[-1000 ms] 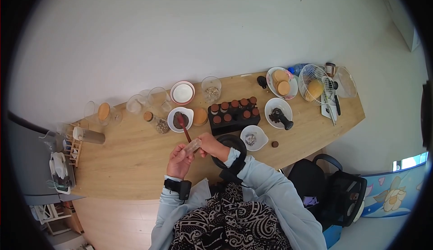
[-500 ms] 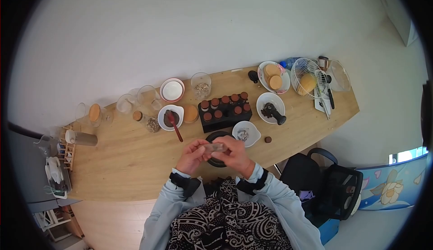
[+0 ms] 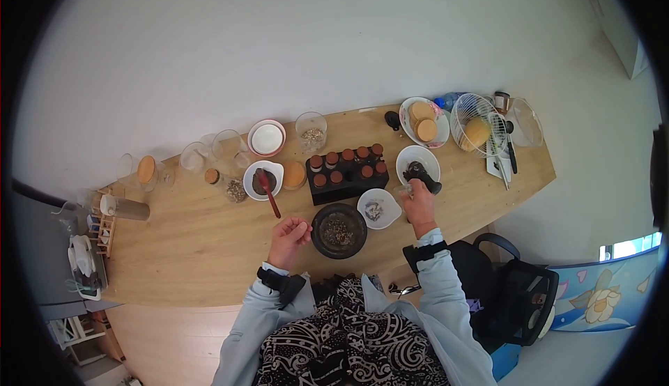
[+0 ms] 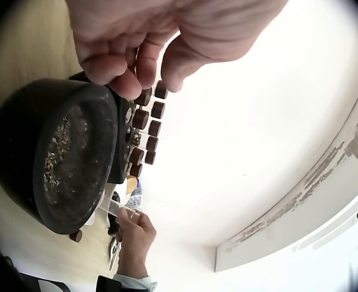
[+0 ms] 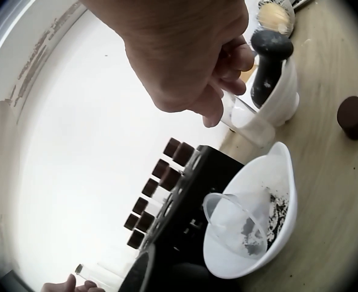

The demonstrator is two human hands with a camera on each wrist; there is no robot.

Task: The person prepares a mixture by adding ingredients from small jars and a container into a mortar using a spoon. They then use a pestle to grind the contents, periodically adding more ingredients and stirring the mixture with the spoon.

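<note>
One left hand (image 3: 288,240), empty, fingers loosely curled, at one black bowl's (image 3: 339,231) 9 o'clock rim; wide tabletop (image 3: 202,246) gap to one bottle (image 3: 129,208), 9 o'clock. One right hand (image 3: 421,210), grasping one clear tube (image 5: 252,126), upper end finger-hidden, near one white bowl's (image 3: 432,159) 7 o'clock edge. Nine brown stoppers (image 3: 363,152), one rack (image 3: 348,189), 12 o'clock of the black bowl.

Clear tube's end (image 5: 252,129) behind right fingers (image 5: 212,111), left hand (image 4: 166,30) cropped above, grains (image 3: 338,233) too small to identify
</note>
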